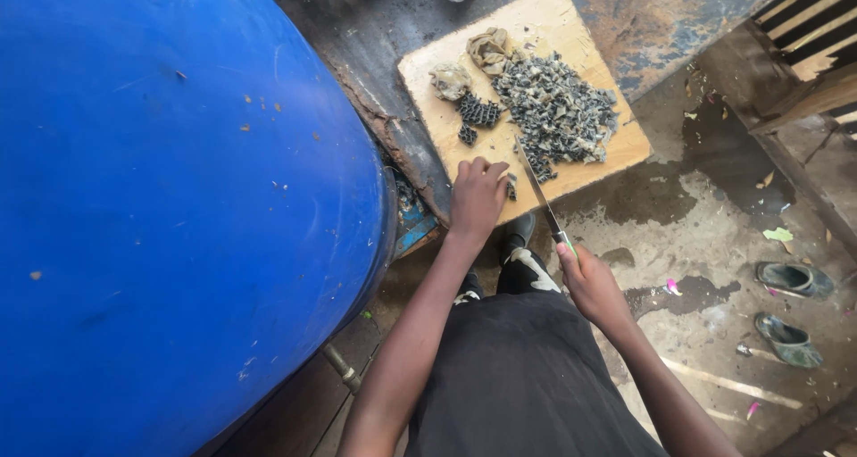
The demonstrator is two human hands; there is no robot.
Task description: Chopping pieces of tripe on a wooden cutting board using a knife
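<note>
A pale wooden cutting board (536, 24) lies on a dark worn table. On it sits a heap of small grey chopped pieces (555, 109), two dark honeycomb-textured pieces (478, 112) and two crumpled beige lumps (489, 48). My left hand (477, 195) rests on the board's near edge, fingers curled over a small dark piece. My right hand (589, 283) grips the handle of a long knife (536, 185), whose blade points up toward the chopped heap.
A large blue barrel (170, 198) fills the left side, close to my left arm. The table (375, 29) has a cracked edge. Two grey shoes (791, 278) lie on the stained concrete floor at right. Wooden slats (812, 29) stand at the top right.
</note>
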